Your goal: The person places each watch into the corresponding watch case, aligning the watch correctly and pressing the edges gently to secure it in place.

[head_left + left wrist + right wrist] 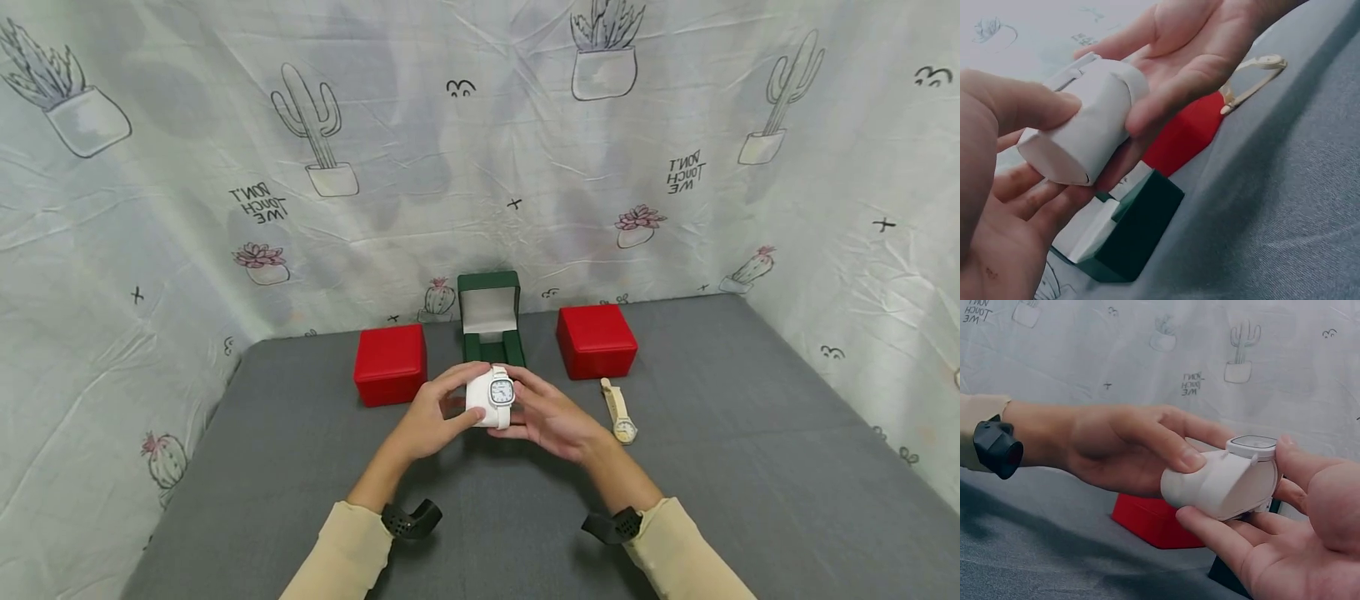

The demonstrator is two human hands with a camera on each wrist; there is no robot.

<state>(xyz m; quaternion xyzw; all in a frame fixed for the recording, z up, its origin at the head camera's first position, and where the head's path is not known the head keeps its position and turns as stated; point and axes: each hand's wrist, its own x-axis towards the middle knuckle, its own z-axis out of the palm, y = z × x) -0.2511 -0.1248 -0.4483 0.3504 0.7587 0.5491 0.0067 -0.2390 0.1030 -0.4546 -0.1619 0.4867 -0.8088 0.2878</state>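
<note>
A white watch (502, 392) with a squarish face is strapped round a white watch cushion (477, 400), held up above the table in front of the open green box. My left hand (437, 419) pinches the cushion's left end, its thumb (1041, 106) on one side and fingers beneath. From the right, my right hand (553, 419) holds the watch end: the thumb touches the edge of the watch case (1252, 445), and the fingers lie under the cushion. Partly hidden between the hands is the far side of the strap.
Behind the hands the green watch box (489, 302) stands with its lid raised. Closed red boxes flank it, one on the left (390, 362) and one on the right (597, 340). A cream-strapped watch (618, 412) lies before the right box. A patterned cloth (420, 217) hangs behind the grey tabletop (300, 467).
</note>
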